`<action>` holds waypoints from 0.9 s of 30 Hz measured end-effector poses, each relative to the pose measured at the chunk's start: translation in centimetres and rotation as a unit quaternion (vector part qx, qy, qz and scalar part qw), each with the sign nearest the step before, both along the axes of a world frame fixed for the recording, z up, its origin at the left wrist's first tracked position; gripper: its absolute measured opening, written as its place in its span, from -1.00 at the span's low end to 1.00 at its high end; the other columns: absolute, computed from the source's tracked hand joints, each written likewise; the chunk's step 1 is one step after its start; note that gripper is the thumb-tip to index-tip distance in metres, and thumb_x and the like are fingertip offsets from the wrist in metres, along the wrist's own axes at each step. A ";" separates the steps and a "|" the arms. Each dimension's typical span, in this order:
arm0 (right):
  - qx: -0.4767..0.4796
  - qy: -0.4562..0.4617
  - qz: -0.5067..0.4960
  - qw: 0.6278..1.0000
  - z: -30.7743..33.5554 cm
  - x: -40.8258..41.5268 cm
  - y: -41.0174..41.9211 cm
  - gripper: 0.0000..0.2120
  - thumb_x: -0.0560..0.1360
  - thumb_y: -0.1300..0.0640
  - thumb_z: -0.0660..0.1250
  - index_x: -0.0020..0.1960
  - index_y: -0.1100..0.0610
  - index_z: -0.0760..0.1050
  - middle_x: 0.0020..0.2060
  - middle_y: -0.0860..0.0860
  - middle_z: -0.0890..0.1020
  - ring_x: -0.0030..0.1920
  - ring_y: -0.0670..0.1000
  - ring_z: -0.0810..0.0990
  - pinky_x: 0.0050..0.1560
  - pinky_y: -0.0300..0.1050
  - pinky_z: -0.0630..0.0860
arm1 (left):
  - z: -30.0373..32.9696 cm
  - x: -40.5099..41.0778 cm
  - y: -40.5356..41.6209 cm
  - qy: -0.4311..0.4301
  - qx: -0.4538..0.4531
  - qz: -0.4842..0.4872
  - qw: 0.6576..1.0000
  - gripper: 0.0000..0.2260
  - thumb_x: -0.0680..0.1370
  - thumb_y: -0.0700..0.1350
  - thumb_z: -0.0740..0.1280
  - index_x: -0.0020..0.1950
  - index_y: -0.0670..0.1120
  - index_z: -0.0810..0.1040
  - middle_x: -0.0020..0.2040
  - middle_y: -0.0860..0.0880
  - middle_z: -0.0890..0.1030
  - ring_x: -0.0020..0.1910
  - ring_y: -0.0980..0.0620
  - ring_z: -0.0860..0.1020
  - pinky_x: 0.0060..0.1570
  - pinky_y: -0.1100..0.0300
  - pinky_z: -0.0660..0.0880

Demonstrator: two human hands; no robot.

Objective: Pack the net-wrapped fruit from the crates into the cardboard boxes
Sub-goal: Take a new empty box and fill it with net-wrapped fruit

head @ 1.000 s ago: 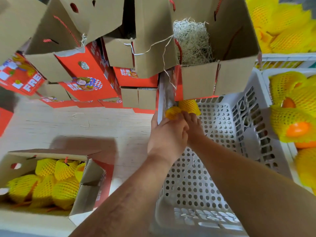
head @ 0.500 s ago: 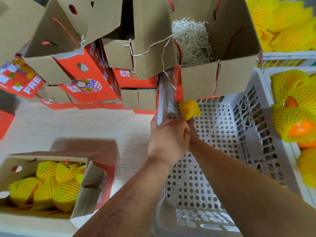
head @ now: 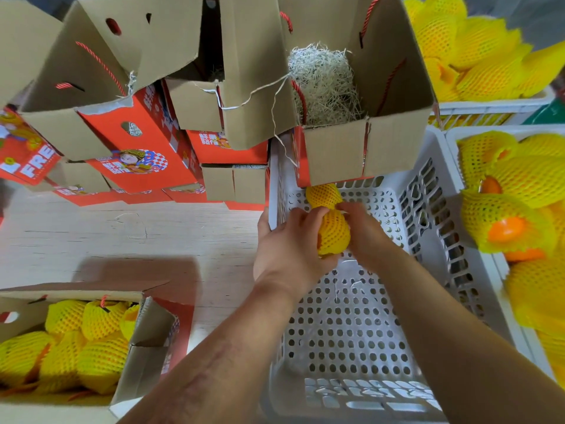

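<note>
The white perforated crate [head: 351, 316] sits under both forearms, its floor bare but for 1 net-wrapped fruit [head: 331, 232] near its far wall. Over that wall hangs an open cardboard box [head: 394, 139] lined with shredded paper. Both hands hold the fruit — the left hand [head: 290, 249] cups its side and underside, the right hand [head: 365, 229] pinches the netting at its neck.
</note>
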State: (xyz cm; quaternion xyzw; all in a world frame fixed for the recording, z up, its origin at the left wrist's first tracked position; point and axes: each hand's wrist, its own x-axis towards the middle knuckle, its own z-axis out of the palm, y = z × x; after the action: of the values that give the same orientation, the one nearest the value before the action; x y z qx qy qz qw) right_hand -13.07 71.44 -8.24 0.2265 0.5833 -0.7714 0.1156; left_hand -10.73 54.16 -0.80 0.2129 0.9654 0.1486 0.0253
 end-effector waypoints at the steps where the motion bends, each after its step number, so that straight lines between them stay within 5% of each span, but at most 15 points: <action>1: 0.171 0.038 -0.006 0.984 -0.6 -1.2 0.1 -0.67 0.45 -0.17 0.26 -0.02 0.03 0.63 -0.03 0.08 0.67 -0.05 0.08 0.67 -0.10 -0.06 0.56 | 0.0 0.1 0.0 0.004 0.006 0.003 1.000 -0.40 0.43 0.37 0.35 0.41 0.23 0.31 0.19 0.09 0.55 0.11 -0.01 0.61 0.50 -0.18 0.15; 3: 0.444 0.087 0.118 0.884 -1.0 -3.3 -0.1 -0.49 0.53 -0.14 0.17 0.35 0.13 0.49 0.28 0.18 0.56 0.28 0.18 0.53 0.25 0.09 0.45 | 0.1 0.1 0.0 0.008 0.017 0.007 1.000 -0.38 0.42 0.40 0.34 0.42 0.22 0.35 0.20 0.10 0.57 0.11 0.00 0.62 0.51 -0.18 0.16; 6: 0.629 0.026 0.289 0.721 -2.5 -5.7 0.1 -0.33 0.66 -0.07 0.13 0.67 0.03 -0.06 0.63 0.13 0.10 0.59 0.27 0.11 0.53 0.29 0.13 | 0.1 0.0 0.0 -0.001 0.029 0.016 0.999 -0.35 0.40 0.45 0.32 0.42 0.23 0.34 0.23 0.14 0.57 0.15 0.03 0.61 0.54 -0.15 0.13; 10: 0.723 -0.012 0.304 0.620 -3.6 -6.6 0.4 -0.30 0.65 -0.06 0.17 0.65 0.00 -0.14 0.62 0.17 0.01 0.61 0.28 -0.04 0.51 0.23 0.15 | -0.2 -0.1 -0.3 -0.004 0.053 0.023 0.998 -0.36 0.37 0.41 0.40 0.38 0.24 0.36 0.37 0.14 0.38 0.25 -0.01 0.53 0.52 -0.12 0.25; 13: 0.753 0.023 0.275 0.598 -4.3 -5.8 0.8 -0.28 0.63 0.05 0.29 0.62 0.07 -0.07 0.56 0.14 0.21 0.52 0.26 0.27 0.41 0.19 0.39 | -0.3 -0.1 -0.5 -0.009 0.083 0.033 0.996 -0.38 0.37 0.35 0.44 0.36 0.21 0.38 0.37 0.13 0.31 0.26 -0.05 0.48 0.48 -0.10 0.31; 15: 0.754 0.025 0.259 0.603 -4.5 -4.4 1.4 -0.31 0.61 0.04 0.30 0.60 0.07 0.00 0.47 0.14 0.34 0.38 0.27 0.45 0.31 0.19 0.47 | -0.3 0.0 -0.5 -0.017 0.096 0.025 0.995 -0.39 0.38 0.34 0.42 0.36 0.19 0.36 0.33 0.13 0.37 0.21 0.00 0.53 0.50 -0.13 0.26; 17: 0.729 -0.037 0.270 0.628 -4.1 -3.0 1.6 -0.29 0.56 -0.07 0.33 0.58 0.04 0.06 0.45 0.17 0.32 0.38 0.29 0.43 0.31 0.20 0.45 | -0.2 -0.1 -0.4 -0.016 0.091 0.014 0.996 -0.39 0.39 0.33 0.41 0.37 0.19 0.36 0.30 0.13 0.41 0.18 0.04 0.56 0.51 -0.15 0.19; 20: 0.629 -0.098 0.239 0.734 -2.9 -0.4 1.3 -0.37 0.48 -0.02 0.40 0.47 0.05 0.25 0.36 0.17 0.29 0.32 0.29 0.39 0.28 0.17 0.47 | -0.1 -0.3 -0.2 -0.011 0.072 -0.001 0.997 -0.35 0.40 0.37 0.42 0.41 0.17 0.36 0.31 0.11 0.44 0.25 0.04 0.55 0.50 -0.13 0.18; 23: 0.523 -0.055 0.130 0.841 0.2 3.3 0.7 -0.49 0.35 -0.07 0.44 0.23 0.05 0.41 0.05 -0.01 0.49 0.07 0.07 0.54 -0.09 -0.07 0.48 | 0.0 -0.1 -0.3 0.016 0.093 -0.017 0.995 -0.30 0.39 0.40 0.44 0.45 0.19 0.35 0.33 0.09 0.49 0.32 0.03 0.49 0.45 -0.06 0.28; 25: 0.470 -0.004 0.072 0.880 2.8 6.0 -0.2 -0.55 0.26 -0.18 0.46 0.02 0.03 0.45 -0.16 -0.05 0.58 -0.19 -0.04 0.57 -0.31 -0.09 0.41 | 0.1 -0.1 -0.4 0.001 0.157 -0.017 0.987 -0.26 0.39 0.38 0.46 0.50 0.24 0.31 0.29 0.08 0.50 0.27 0.06 0.51 0.31 0.12 0.30; 27: 0.444 0.039 0.028 0.895 5.4 8.9 -2.0 -0.65 0.34 -0.16 0.50 -0.13 0.07 0.49 -0.31 0.02 0.60 -0.34 -0.01 0.54 -0.37 0.01 0.46 | 0.5 0.2 -1.0 -0.033 0.223 -0.027 0.974 -0.26 0.40 0.34 0.48 0.53 0.26 0.33 0.22 0.04 0.49 0.20 0.05 0.54 0.26 0.09 0.41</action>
State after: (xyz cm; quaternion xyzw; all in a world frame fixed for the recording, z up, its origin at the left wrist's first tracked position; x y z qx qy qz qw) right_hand -4.19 69.44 -2.84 0.2076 0.8754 -0.4366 0.0022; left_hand -10.50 53.11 -0.29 0.2346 0.9004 0.3661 0.0129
